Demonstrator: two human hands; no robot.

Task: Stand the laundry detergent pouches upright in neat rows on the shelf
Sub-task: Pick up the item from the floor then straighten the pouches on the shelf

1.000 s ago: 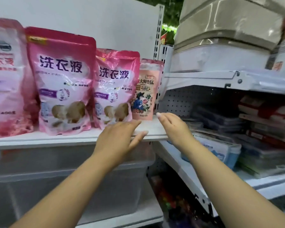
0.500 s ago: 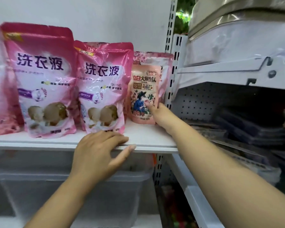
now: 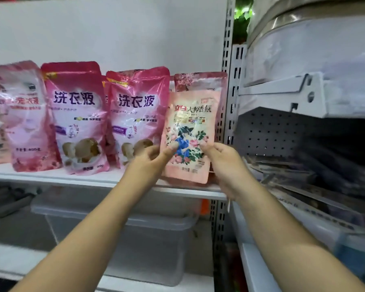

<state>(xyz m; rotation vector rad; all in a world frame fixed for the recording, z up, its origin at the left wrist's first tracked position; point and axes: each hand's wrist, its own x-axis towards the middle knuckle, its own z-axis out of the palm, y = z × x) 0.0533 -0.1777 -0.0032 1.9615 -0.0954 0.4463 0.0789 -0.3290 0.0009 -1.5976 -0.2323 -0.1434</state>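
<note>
A peach floral pouch [image 3: 191,123] stands at the right end of the white shelf [image 3: 51,175]. My left hand [image 3: 150,159] pinches its lower left edge, thumb on the front. My right hand [image 3: 221,161] pinches its lower right edge the same way. Behind it stands another pink pouch [image 3: 200,81], mostly hidden. To the left two bright pink pouches [image 3: 76,116] [image 3: 137,114] stand upright, and a paler pink pouch [image 3: 23,114] stands further left.
A slotted metal upright [image 3: 228,81] bounds the shelf on the right. Beyond it, a neighbouring rack [image 3: 303,98] carries flat packaged goods. Under the shelf sits a clear plastic storage bin [image 3: 135,239].
My left hand rose from the shelf edge to the peach pouch. My right hand shifted from touching its front to pinching its right edge. The camera moved closer.
</note>
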